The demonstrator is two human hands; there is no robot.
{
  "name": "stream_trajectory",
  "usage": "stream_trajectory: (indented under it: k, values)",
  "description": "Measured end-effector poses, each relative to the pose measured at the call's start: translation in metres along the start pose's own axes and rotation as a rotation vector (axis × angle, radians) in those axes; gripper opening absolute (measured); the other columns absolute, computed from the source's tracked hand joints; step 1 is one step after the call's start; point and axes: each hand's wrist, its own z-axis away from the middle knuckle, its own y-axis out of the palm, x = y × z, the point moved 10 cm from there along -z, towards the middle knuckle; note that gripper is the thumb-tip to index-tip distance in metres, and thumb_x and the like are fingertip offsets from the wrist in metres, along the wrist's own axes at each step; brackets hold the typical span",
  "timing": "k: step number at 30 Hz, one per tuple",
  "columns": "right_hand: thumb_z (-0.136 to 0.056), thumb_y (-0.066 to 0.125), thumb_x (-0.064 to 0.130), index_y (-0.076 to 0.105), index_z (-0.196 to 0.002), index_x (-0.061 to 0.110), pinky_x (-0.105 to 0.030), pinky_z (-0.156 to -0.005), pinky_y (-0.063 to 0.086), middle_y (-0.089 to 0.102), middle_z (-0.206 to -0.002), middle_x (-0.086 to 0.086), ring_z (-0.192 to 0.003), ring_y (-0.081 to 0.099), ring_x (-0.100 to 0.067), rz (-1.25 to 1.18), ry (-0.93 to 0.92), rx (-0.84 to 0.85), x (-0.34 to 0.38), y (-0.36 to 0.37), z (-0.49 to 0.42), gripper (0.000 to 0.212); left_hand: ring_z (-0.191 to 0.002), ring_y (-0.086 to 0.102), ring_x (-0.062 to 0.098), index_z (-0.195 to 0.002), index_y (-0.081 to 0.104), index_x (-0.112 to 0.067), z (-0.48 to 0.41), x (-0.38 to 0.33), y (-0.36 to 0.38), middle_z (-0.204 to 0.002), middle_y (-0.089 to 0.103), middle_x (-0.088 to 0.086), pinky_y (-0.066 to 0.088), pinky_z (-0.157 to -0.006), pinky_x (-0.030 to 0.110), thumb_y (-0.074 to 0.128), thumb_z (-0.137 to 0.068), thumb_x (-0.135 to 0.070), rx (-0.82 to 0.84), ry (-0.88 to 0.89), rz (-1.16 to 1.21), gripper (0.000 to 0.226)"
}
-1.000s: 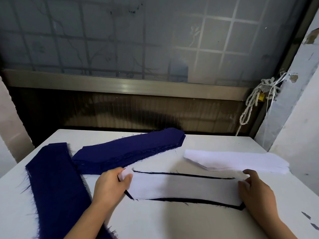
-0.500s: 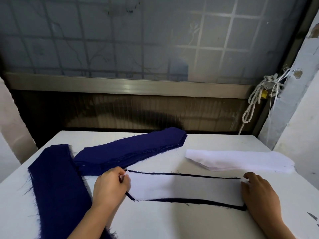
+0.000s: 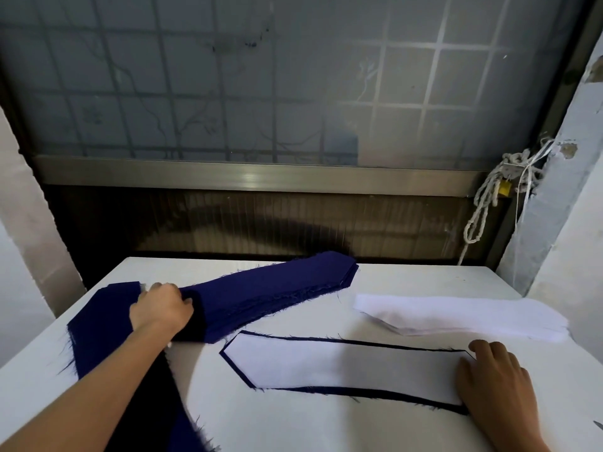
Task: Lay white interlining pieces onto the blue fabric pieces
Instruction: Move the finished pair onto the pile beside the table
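Left hand (image 3: 161, 309) grips blue stack (image 3: 277, 288), right hand (image 3: 496, 383) flat.

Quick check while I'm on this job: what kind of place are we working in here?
Probably a small garment workshop's cutting table. A stack of blue fabric pieces and a stack of white interlining lie on a plain white table, which stands against a frosted window.
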Motion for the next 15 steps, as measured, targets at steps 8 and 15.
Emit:
stream_trajectory:
  k: [8, 15]
  values:
    - [-0.069, 0.075, 0.001, 0.063, -0.082, 0.001, -0.041, -0.060, 0.043, 0.055, -0.080, -0.018, -0.072, 0.055, -0.041, -0.004, 0.005, 0.024, -0.002, 0.003, -0.002, 0.018, -0.114, 0.055, 0.029, -0.113, 0.067, -0.013, -0.009, -0.006, 0.013, -0.113, 0.065, 0.008, 0.047, -0.089, 0.037, 0.052, -0.100, -0.033, 0.058, 0.014, -0.116, 0.028]
    - [-0.068, 0.076, 0.003, 0.062, -0.081, 0.003, -0.041, -0.059, 0.043, 0.054, -0.079, -0.017, -0.071, 0.055, -0.041, 0.006, -0.003, 0.040, -0.002, 0.006, -0.002, 0.019, -0.132, 0.031, 0.023, -0.112, 0.071, -0.029, 0.000, -0.031, 0.032, -0.139, 0.044, -0.001, 0.025, -0.111, 0.040, 0.049, -0.097, -0.034, 0.118, 0.275, -0.136, 0.026]
